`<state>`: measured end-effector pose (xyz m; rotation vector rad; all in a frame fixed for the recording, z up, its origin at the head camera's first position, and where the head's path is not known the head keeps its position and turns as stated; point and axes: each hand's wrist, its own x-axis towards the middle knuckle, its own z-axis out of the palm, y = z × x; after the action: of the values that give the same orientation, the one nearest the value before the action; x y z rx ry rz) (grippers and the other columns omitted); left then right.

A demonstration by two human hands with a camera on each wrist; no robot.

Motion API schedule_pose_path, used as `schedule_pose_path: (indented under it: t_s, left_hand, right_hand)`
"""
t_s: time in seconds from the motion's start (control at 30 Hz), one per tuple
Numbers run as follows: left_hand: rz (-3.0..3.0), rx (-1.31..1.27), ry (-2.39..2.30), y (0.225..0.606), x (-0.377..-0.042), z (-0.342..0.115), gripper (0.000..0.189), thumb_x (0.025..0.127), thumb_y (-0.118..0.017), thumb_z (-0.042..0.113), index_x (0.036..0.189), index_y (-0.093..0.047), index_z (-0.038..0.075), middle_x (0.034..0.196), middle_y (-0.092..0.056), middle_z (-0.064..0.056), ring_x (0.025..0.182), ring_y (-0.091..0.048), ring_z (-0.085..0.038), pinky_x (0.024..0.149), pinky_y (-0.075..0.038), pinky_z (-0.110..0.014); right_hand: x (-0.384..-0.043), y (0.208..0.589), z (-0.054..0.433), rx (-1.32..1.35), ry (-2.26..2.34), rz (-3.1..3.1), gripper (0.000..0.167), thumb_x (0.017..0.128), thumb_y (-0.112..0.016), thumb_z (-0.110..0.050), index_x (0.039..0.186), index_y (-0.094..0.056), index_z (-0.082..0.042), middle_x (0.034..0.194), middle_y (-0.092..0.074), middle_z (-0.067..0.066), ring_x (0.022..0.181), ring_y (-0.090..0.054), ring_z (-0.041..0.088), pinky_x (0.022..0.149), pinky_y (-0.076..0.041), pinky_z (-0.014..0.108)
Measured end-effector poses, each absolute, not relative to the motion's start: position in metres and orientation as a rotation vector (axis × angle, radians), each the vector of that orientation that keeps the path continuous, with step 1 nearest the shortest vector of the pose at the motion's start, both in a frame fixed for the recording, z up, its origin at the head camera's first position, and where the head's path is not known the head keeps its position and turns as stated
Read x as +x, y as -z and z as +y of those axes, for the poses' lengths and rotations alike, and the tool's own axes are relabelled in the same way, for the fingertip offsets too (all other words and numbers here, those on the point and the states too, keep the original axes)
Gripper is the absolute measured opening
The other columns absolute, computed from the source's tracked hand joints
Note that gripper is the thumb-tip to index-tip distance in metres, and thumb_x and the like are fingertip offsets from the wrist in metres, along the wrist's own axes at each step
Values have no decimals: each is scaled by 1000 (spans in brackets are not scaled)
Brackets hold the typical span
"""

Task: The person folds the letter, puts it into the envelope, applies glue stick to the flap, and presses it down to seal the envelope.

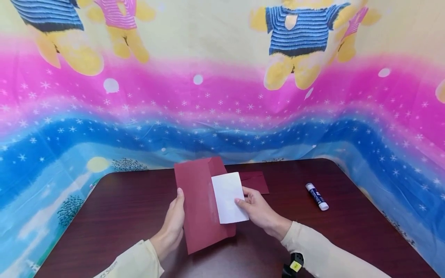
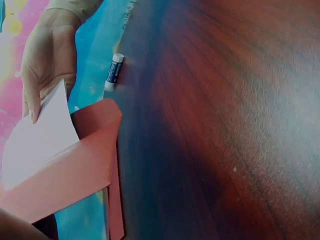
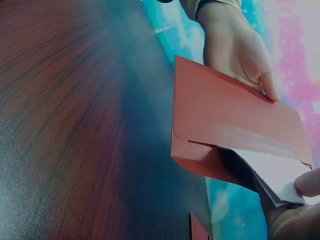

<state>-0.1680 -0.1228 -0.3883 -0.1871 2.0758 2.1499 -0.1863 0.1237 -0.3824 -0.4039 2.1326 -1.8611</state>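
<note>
Red paper: 2 envelopes. The held envelope [image 1: 196,204] is up over the table [image 1: 135,208], landmark for the rest. Left hand [image 1: 172,222] grips its left edge, thumb on the face. 1 folded white paper [image 1: 226,199] sits partly in its opening; right hand [image 1: 260,212] pinches the paper's outer side, thumb on top. Second envelope [image 1: 257,183] lies behind it, to the right. 1 white-and-blue tube [image 1: 317,197], farther right of it. Table is dark red-brown woodgrain, glossy. Behind it, 1 printed cloth [image 1: 215,92]: bears, snowflakes, pink and blue bands.
</note>
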Motion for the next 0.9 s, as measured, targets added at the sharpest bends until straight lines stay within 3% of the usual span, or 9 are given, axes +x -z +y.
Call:
schedule_pose_path:
  t_s: [0.17, 0.53, 0.8, 0.9]
  left_hand:
    - [2052, -224, -2201, 391, -168, -122, 94, 99, -17, 73, 162, -7, 5, 163, -22, -20, 152, -17, -40, 123, -12, -64]
    - [2133, -289, -2170, 393, -165, -114, 97, 99, -17, 74, 161, -4, 0, 168, -8, -23, 155, -6, -44, 123, -8, -66]
    - [2183, -266, -2205, 393, -163, -106, 89, 103, -18, 67, 160, -15, 0, 167, -19, -20, 156, -12, -40, 124, -9, -64]
    - [2175, -251, -2230, 394, -163, -103, 84, 104, -18, 66, 158, -26, 3, 158, -37, -19, 149, -30, -36, 123, -18, -62]
  right_hand:
    - [-188, 382, 119, -389, 1852, 2186, 40, 106, -46, -7, 144, -45, 4, 127, -66, 28, 104, -74, 32, 86, -61, 43]
    - [-181, 384, 104, -374, 1870, 2126, 41, 107, -46, -9, 145, -43, 4, 122, -67, 26, 100, -74, 27, 85, -61, 40]
    - [-177, 380, 91, -398, 1867, 2065, 37, 108, -43, -14, 140, -47, 4, 116, -69, 23, 92, -72, 17, 79, -59, 32]
    - [-174, 378, 85, -380, 1878, 2039, 35, 107, -45, -17, 136, -46, 4, 113, -70, 21, 89, -71, 14, 77, -58, 30]
